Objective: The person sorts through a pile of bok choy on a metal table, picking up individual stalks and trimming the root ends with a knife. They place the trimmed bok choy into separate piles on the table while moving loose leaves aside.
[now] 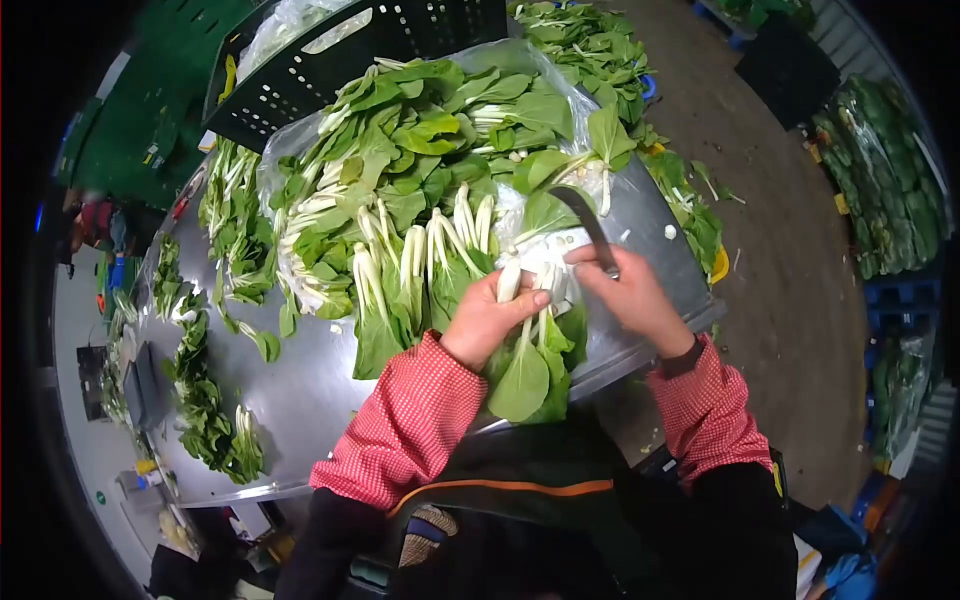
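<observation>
Your left grip is closed around the stalks of the pak choi bunch, thumb across them; your right grip is closed on the knife. The bunch lies directly in the left grip, the nearer one, and just left of the right grip, whose fingertips are beside the white stem ends. Its long axis runs far to near: stems at the far end, leaves spreading near, over the near edge of the desk. The curved blade rises past the stem ends, its tip pointing far and left.

Count one knife and one held bunch; how many heads make it up is hard to tell, perhaps two or three, since your fingers cover part of the stalks. Left of it, roughly four or five stem clusters stand out in a row, leaves near. Beyond them lies one large leafy heap, with one perforated black crate at the far side. One white scrap lies to the right.
</observation>
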### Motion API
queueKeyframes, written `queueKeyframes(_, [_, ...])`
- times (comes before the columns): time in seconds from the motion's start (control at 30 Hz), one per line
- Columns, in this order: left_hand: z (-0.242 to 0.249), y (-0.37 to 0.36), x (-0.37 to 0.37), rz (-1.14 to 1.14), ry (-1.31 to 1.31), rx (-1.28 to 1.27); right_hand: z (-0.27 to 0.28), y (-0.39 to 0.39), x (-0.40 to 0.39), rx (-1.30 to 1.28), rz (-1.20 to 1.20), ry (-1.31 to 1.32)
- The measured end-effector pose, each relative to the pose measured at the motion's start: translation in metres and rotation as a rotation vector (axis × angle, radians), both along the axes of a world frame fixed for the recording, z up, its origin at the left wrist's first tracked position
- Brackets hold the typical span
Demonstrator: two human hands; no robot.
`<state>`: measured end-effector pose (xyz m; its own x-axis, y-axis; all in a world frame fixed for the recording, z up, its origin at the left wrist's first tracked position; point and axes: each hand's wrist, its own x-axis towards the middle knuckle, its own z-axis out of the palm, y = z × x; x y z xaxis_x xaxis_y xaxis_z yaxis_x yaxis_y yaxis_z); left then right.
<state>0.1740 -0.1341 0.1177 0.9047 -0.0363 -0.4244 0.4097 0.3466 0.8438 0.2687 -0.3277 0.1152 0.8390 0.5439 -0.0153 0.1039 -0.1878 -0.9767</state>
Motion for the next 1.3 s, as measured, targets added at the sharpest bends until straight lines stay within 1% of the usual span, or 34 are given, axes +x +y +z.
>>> queueKeyframes(0.03, [-0.002, -0.004, 0.001, -0.012, 0.000, -0.002, 0.009, 0.004, -0.003, 0.015, 0.078, 0.090])
queueKeyframes(0.07, [-0.004, -0.006, 0.001, -0.024, -0.002, -0.004, 0.015, 0.004, -0.003, -0.002, 0.084, 0.157])
queueKeyframes(0.1, [-0.007, -0.004, 0.002, -0.082, 0.052, -0.005, 0.020, 0.004, -0.002, -0.018, 0.092, 0.223])
queueKeyframes(0.13, [-0.009, -0.005, 0.000, -0.033, 0.028, 0.052, 0.022, 0.005, -0.001, -0.033, 0.103, 0.288])
queueKeyframes(0.17, [-0.010, -0.007, -0.002, 0.021, 0.004, 0.110, 0.019, -0.001, 0.005, 0.028, 0.075, 0.472])
queueKeyframes(0.2, [-0.009, -0.008, -0.004, 0.078, -0.020, 0.168, 0.015, -0.002, 0.006, -0.004, 0.067, 0.302])
queueKeyframes(0.23, [-0.012, -0.008, -0.007, 0.127, -0.051, 0.125, 0.011, -0.002, 0.005, -0.035, 0.057, 0.131])
queueKeyframes(0.27, [-0.011, -0.010, -0.009, 0.084, -0.093, 0.125, 0.007, -0.001, 0.002, -0.064, 0.043, -0.038])
queueKeyframes(0.3, [-0.009, -0.013, -0.012, 0.038, -0.134, 0.124, 0.007, 0.008, -0.006, -0.100, 0.031, -0.123])
queueKeyframes(0.33, [-0.005, -0.014, -0.014, -0.007, -0.176, 0.122, 0.012, 0.017, -0.010, -0.073, 0.074, 0.041])
queueKeyframes(0.37, [-0.001, -0.012, -0.016, -0.106, -0.191, 0.136, 0.022, 0.026, -0.012, -0.046, 0.118, 0.202])
queueKeyframes(0.4, [0.000, -0.006, -0.019, -0.081, -0.120, 0.058, 0.028, 0.034, -0.013, -0.019, 0.165, 0.361])
queueKeyframes(0.43, [0.000, 0.000, -0.022, -0.057, -0.050, -0.019, 0.014, 0.044, -0.007, -0.036, 0.128, 0.100])
queueKeyframes(0.47, [0.000, 0.007, -0.026, -0.032, 0.021, -0.098, 0.005, 0.056, 0.000, -0.040, 0.081, 0.028])
queueKeyframes(0.5, [-0.005, 0.015, -0.031, 0.074, -0.040, -0.213, -0.002, 0.068, 0.005, -0.044, 0.033, -0.043])
queueKeyframes(0.53, [0.000, 0.022, -0.036, 0.187, 0.006, -0.201, -0.010, 0.081, 0.009, -0.047, -0.018, -0.113])
queueKeyframes(0.6, [0.006, 0.037, -0.047, 0.300, 0.025, -0.137, -0.028, 0.107, 0.011, -0.213, 0.064, -0.188])
queueKeyframes(0.63, [0.006, 0.045, -0.051, 0.319, 0.011, -0.097, -0.040, 0.124, 0.008, -0.331, 0.085, -0.309])
queueKeyframes(0.67, [0.008, 0.052, -0.054, 0.298, -0.061, -0.087, -0.054, 0.136, 0.007, -0.450, 0.105, -0.431])
queueKeyframes(0.73, [0.017, 0.063, -0.055, 0.371, 0.000, 0.061, -0.081, 0.150, 0.006, -0.432, 0.096, -0.517])
queueKeyframes(0.77, [0.022, 0.068, -0.055, 0.433, 0.016, 0.181, -0.091, 0.156, 0.006, -0.421, 0.092, -0.559])
queueKeyframes(0.8, [0.028, 0.076, -0.055, 0.435, 0.056, 0.285, -0.084, 0.158, 0.005, -0.385, 0.085, -0.460])
queueKeyframes(0.87, [0.030, 0.086, -0.053, 0.484, 0.036, 0.460, -0.057, 0.149, 0.002, -0.319, 0.077, -0.263])
queueKeyframes(0.97, [0.019, 0.095, -0.042, 0.471, -0.024, 0.596, -0.032, 0.125, -0.009, -0.127, 0.079, -0.297])
queueKeyframes(1.0, [0.012, 0.093, -0.038, 0.451, -0.059, 0.589, -0.024, 0.117, -0.015, -0.072, 0.074, -0.300])
queueKeyframes(1.03, [0.004, 0.089, -0.032, 0.429, -0.097, 0.583, -0.018, 0.109, -0.020, -0.044, 0.076, -0.219])
queueKeyframes(1.07, [-0.002, 0.085, -0.025, 0.405, -0.136, 0.577, -0.011, 0.103, -0.023, -0.043, 0.085, -0.226])
queueKeyframes(1.1, [-0.004, 0.081, -0.019, 0.349, -0.170, 0.477, -0.003, 0.096, -0.026, -0.044, 0.090, -0.229])
queueKeyframes(1.13, [-0.005, 0.075, -0.016, 0.321, -0.153, 0.440, 0.001, 0.090, -0.028, -0.046, 0.091, -0.227])
queueKeyframes(1.17, [-0.003, 0.072, -0.014, 0.283, -0.152, 0.480, 0.003, 0.084, -0.029, 0.024, 0.085, -0.174])
queueKeyframes(1.2, [-0.001, 0.067, -0.012, 0.244, -0.153, 0.520, 0.006, 0.075, -0.025, -0.048, 0.071, -0.291])
queueKeyframes(1.27, [0.007, 0.057, -0.009, 0.176, -0.156, 0.475, 0.015, 0.059, -0.010, -0.197, 0.043, -0.525])
queueKeyframes(1.3, [0.010, 0.051, -0.009, 0.140, -0.156, 0.454, 0.021, 0.054, -0.007, -0.228, 0.029, -0.634])
